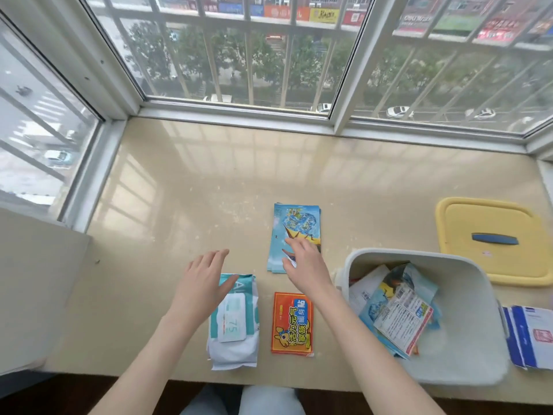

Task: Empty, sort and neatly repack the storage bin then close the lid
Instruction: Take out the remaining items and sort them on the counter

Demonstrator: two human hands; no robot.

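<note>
While its yellow lid [493,217] lies flat on the counter [179,190] just behind it, blue handle [495,238] running left to right, the storage bin [472,324] stands open at the right near the counter's front edge. Its mouth faces up, its long axis runs from the person toward the window, and loose packets [398,307] are heaped against its left wall. Left of the bin, a stack of blue packets [294,226] lies lengthwise toward the window; the right hand [302,262] rests straight, spread fingers on its near end. Nearer lie an orange packet [292,324] and a wipes pack [235,322], side by side. The left hand [203,280], flat and open, is over the pack's far end. Blue-and-white boxes [529,336] lie right of the bin.
</note>
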